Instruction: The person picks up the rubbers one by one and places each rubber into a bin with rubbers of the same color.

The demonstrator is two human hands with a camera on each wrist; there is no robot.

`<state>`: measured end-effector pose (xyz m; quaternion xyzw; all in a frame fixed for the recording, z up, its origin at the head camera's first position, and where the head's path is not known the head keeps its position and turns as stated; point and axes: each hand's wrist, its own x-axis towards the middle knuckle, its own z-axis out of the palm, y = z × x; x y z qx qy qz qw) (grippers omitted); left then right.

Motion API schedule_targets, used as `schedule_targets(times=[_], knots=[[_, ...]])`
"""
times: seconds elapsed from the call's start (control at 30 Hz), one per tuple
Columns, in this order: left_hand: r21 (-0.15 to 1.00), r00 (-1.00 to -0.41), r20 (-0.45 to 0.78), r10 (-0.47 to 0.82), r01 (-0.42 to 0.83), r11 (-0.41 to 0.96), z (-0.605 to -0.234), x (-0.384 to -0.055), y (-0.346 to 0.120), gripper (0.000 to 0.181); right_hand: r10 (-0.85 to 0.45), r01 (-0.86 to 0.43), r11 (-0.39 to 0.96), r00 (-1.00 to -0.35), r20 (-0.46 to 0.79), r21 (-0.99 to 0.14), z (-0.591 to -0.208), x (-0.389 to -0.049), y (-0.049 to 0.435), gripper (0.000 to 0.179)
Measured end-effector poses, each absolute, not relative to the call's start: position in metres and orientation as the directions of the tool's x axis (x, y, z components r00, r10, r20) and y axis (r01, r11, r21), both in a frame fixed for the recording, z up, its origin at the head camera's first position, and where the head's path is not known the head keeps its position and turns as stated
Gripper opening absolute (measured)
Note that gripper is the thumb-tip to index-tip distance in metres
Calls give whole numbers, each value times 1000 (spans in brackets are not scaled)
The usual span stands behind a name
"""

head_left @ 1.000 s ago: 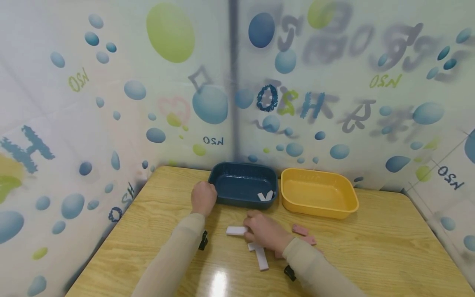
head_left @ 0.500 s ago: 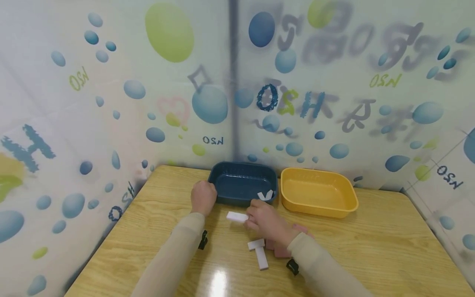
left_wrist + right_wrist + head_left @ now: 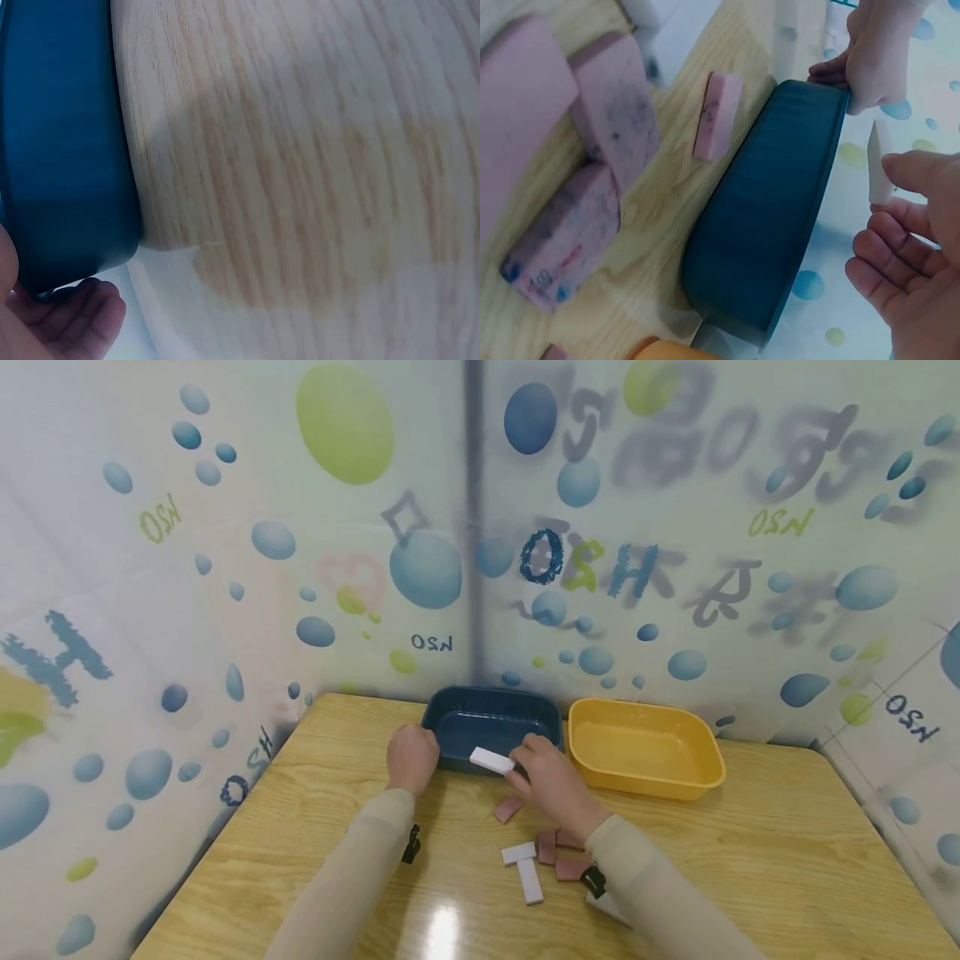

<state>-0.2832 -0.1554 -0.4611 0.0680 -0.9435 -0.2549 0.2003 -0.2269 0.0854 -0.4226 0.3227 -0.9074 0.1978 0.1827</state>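
1. A white rectangular block (image 3: 490, 761) is pinched by the right hand (image 3: 553, 778) above the near side of the dark-blue rectangular plastic tray (image 3: 480, 731).
2. The tray's left end is gripped by the left hand (image 3: 412, 760).
3. The rim is best cleared high, with the tray held steady.

Spotted wall covering (image 3: 480, 527) behind wood-grain table (image 3: 757, 852)

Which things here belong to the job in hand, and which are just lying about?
Seemingly the job:
white block, pinched in the right hand
blue tray, held by the left hand
loose white blocks, probably

Seemingly lying about, for now:
pink blocks, not held
yellow tray, not held
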Motion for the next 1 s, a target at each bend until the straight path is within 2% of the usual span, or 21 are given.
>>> schedule_targets(times=[0.6, 1.0], knots=[[525, -915, 331, -230, -25, 851, -461, -282, -155, 43, -429, -511, 828, -842, 327, -232, -430, -255, 87, 19], [515, -908, 349, -232, -21, 857, -463, -284, -155, 42, -382, -451, 860, -879, 285, -239, -434, -270, 81, 18]])
